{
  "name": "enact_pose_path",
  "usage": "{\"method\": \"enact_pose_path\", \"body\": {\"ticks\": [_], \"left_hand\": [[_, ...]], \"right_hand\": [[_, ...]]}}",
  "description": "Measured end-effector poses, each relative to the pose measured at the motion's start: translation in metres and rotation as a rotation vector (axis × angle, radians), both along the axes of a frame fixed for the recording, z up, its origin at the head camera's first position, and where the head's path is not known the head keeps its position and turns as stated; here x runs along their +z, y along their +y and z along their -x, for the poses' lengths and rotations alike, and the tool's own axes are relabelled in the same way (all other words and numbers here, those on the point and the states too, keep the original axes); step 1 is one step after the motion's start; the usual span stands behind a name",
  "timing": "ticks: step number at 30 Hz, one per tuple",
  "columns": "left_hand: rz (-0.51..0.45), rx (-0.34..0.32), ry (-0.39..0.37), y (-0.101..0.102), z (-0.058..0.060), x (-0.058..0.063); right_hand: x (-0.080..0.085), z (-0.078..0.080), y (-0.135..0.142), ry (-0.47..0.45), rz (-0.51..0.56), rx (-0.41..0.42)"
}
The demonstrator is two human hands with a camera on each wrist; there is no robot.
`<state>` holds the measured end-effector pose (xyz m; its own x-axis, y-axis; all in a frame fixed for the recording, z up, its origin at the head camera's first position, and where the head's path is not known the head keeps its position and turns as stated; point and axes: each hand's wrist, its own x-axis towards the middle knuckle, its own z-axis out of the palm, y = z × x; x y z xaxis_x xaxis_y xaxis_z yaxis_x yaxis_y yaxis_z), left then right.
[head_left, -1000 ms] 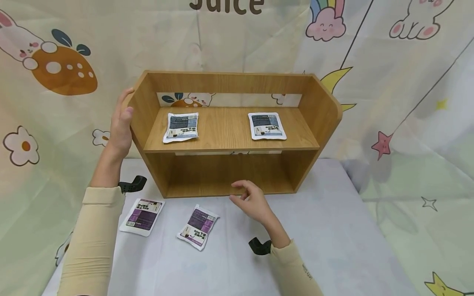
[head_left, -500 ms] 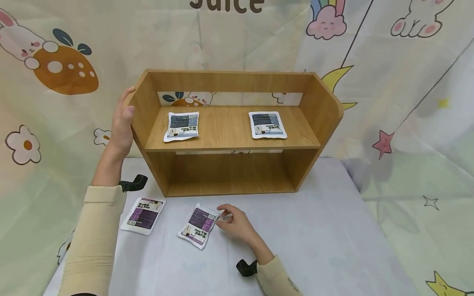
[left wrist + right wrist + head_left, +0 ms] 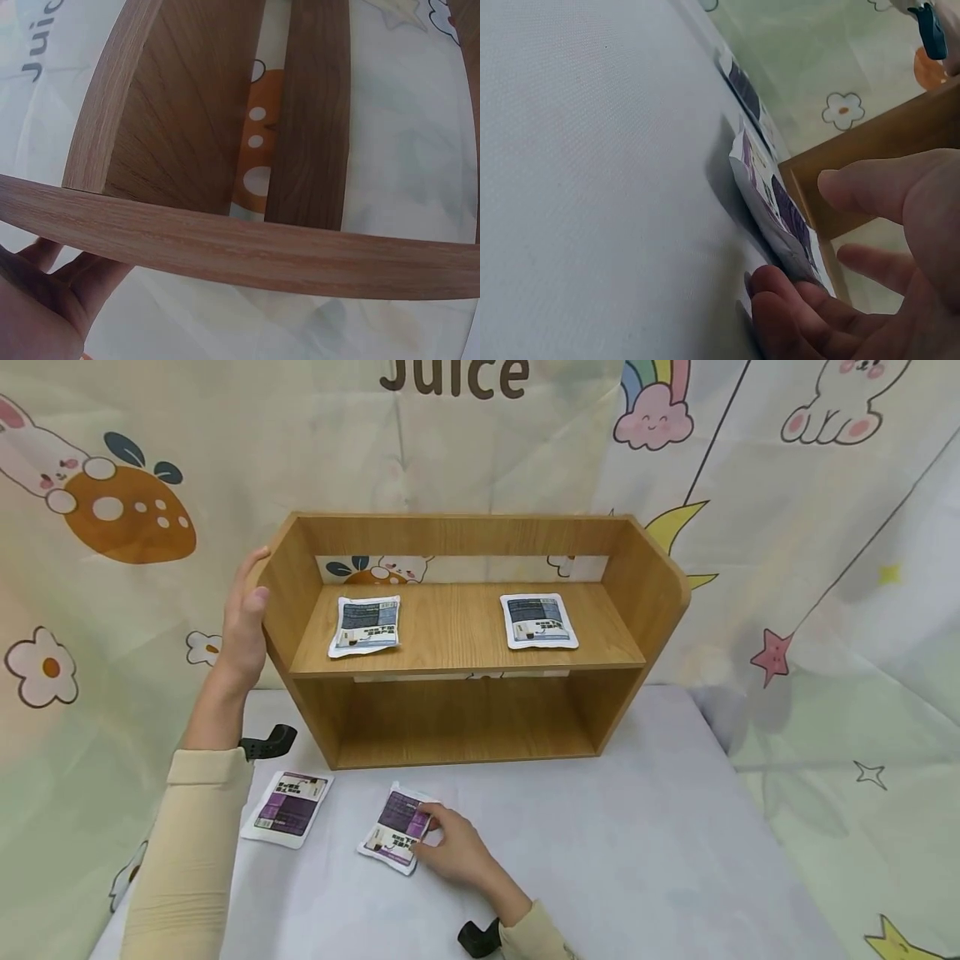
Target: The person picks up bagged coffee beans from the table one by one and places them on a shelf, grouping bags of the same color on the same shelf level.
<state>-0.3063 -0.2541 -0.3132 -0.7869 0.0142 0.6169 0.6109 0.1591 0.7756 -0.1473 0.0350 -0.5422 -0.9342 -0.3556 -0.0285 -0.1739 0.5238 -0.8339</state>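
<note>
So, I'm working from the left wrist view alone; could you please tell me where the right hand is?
Observer: The right hand is at the edge of a purple pouch that lies on the table in front of the shelf.
Operator: Thank you; would you kindly tell me whether anything lies on the upper board?
Observer: Yes, two pouches with blue labels lie there, apart from each other: one towards the left end, the other towards the right end, as the head camera sees them.
</note>
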Motion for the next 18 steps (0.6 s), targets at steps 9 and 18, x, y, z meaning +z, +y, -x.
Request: {"method": "enact_pose_path", "body": {"ticks": [9, 18], "left_hand": [[-0.008, -0.008, 0.021, 0.0, 0.002, -0.006], [-0.076, -0.036, 0.022, 0.001, 0.002, -0.004]], "right_hand": [[-0.001, -0.003, -0.023, 0.055, -0.148, -0.072], [-0.009, 0.001, -0.05, 0.102, -0.401, -0.176]]}}
